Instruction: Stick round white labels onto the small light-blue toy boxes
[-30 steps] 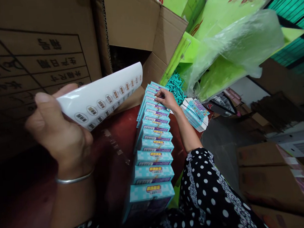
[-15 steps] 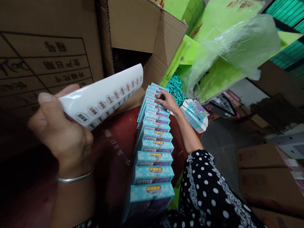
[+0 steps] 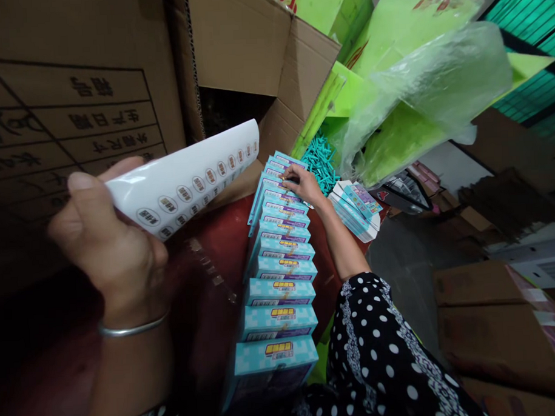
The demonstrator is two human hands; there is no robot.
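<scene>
My left hand point(image 3: 110, 238) is closed around the near end of a white, curled sheet of stickers point(image 3: 185, 175), which has rows of small oval labels. A long row of light-blue and purple boxes point(image 3: 286, 265) stands on the dark red table point(image 3: 234, 215), each with a barcode and yellow lettering on top. Small brownish seals show along the edges of several boxes. At the far end of the row, my right hand point(image 3: 301, 184) has thumb and forefinger pinched together at a box top. A tiny brownish spot, like a sticker, shows at the fingertips.
A large open cardboard box point(image 3: 239, 39) stands at the back left. Behind the row are a heap of teal pieces point(image 3: 320, 161), green bins point(image 3: 406, 124) under plastic film, and flat blue-and-white cartons point(image 3: 356, 210). A clear strip point(image 3: 211, 271) lies on the table. Brown boxes point(image 3: 486, 322) are at right.
Both hands hold almost the same pose. My right hand has shifted very slightly left at the far boxes, and the view has moved a little.
</scene>
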